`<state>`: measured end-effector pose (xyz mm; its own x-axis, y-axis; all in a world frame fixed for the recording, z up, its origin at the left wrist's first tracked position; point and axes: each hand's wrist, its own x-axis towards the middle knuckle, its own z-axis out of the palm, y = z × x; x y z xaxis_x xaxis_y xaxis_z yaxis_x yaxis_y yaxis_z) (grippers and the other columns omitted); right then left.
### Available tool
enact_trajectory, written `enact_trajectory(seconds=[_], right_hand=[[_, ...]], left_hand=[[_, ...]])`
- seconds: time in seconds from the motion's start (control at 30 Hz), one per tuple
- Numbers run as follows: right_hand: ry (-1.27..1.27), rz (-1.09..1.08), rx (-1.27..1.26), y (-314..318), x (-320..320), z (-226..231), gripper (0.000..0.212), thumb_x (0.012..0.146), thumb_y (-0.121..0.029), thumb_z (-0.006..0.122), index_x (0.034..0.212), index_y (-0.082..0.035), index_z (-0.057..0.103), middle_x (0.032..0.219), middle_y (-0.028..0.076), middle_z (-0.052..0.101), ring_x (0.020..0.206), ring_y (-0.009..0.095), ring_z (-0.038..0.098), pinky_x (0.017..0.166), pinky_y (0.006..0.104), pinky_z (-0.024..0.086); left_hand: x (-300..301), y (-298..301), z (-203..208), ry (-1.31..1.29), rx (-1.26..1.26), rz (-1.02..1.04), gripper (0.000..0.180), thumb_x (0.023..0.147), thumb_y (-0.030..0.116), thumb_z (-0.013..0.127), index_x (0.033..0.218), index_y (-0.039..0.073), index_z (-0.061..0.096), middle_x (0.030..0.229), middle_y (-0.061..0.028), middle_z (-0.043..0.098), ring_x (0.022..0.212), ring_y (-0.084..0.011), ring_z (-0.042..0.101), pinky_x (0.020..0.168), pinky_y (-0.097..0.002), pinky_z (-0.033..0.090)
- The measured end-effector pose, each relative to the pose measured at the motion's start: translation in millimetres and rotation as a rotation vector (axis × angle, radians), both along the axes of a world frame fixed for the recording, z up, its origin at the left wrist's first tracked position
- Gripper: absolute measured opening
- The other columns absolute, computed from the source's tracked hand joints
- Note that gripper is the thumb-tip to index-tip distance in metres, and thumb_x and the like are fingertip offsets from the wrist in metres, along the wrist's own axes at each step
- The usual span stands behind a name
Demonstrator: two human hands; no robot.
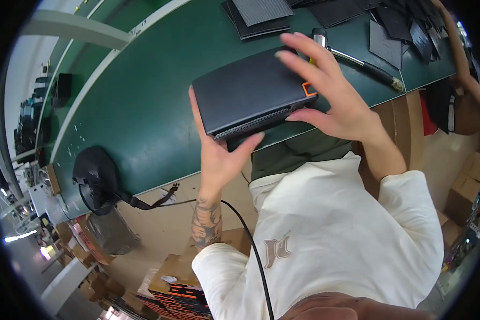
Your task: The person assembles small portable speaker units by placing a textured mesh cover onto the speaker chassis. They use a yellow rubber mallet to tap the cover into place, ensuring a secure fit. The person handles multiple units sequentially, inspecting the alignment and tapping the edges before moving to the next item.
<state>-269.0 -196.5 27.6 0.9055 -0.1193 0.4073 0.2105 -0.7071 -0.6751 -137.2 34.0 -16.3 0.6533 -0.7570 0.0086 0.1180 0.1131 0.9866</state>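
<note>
A black box-shaped case (250,85) with a ridged strip along its near side is tilted over the green table. At its left end my left hand (221,157) grips it, with fingers along the side and the thumb under the near edge. My right hand (333,88) spans the right end; its thumb is at the near edge and its fingers reach over the top. An orange clip-like piece (307,89) shows at that end by the right palm. Just beyond the right hand lies a hammer (362,63) with a metal shaft and black grip.
Flat black textured panels (261,13) lie at the table's far side, with several more (386,45) at the far right. A black bag-like object (96,173) sits at the table's left end. Another person's arm (458,53) is at right. Cardboard boxes (176,274) stand below.
</note>
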Motion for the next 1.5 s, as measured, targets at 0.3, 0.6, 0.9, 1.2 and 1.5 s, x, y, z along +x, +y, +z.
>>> enact_trajectory(seconds=[0.3,0.6,0.9,1.2,1.5], right_hand=[[-0.117,-0.250,0.622,50,8,-19,0.100,0.078,-0.017,0.088,0.158,0.000,0.030,0.160,0.020,0.034,0.147,0.033,0.036,0.119,0.0408,0.031],[-0.068,-0.187,0.501,42,5,-15,0.108,0.074,-0.017,0.094,0.159,0.000,0.031,0.162,0.013,0.036,0.141,0.021,0.045,0.114,0.0343,0.037],[-0.041,-0.221,0.476,47,5,-18,0.100,0.074,-0.020,0.095,0.154,0.000,0.039,0.161,0.017,0.035,0.144,0.024,0.040,0.113,0.0345,0.036],[-0.004,-0.223,0.452,28,3,-20,0.095,0.072,-0.021,0.097,0.150,-0.001,0.047,0.161,0.020,0.032,0.148,0.026,0.036,0.113,0.0345,0.035],[-0.188,-0.114,0.648,25,10,-53,0.080,0.072,-0.016,0.096,0.139,-0.003,0.055,0.161,0.020,0.029,0.143,0.024,0.038,0.111,0.0342,0.034]], left_hand=[[-13,-27,17,-0.228,-0.150,0.214,0.090,0.099,0.030,0.062,0.166,0.002,0.009,0.172,-0.0206,0.009,0.155,-0.0326,0.026,0.124,-0.0473,0.022],[-11,-17,17,-0.170,-0.201,0.155,0.097,0.093,0.027,0.071,0.166,0.003,0.012,0.173,-0.0179,0.009,0.154,-0.0315,0.026,0.123,-0.0478,0.025],[-9,-22,5,-0.273,-0.137,0.280,0.105,0.086,0.050,0.081,0.163,0.005,0.025,0.168,-0.0203,0.022,0.147,-0.0342,0.039,0.117,-0.0495,0.038],[27,-22,-12,-0.619,-0.136,0.256,0.088,0.078,0.059,0.084,0.138,-0.001,0.061,0.155,-0.0287,0.038,0.140,-0.0377,0.045,0.110,-0.0458,0.044],[44,-5,-4,-0.722,-0.206,0.036,0.062,0.074,0.017,0.086,0.128,-0.006,0.066,0.154,-0.0319,0.037,0.141,-0.0469,0.041,0.114,-0.0555,0.038]])
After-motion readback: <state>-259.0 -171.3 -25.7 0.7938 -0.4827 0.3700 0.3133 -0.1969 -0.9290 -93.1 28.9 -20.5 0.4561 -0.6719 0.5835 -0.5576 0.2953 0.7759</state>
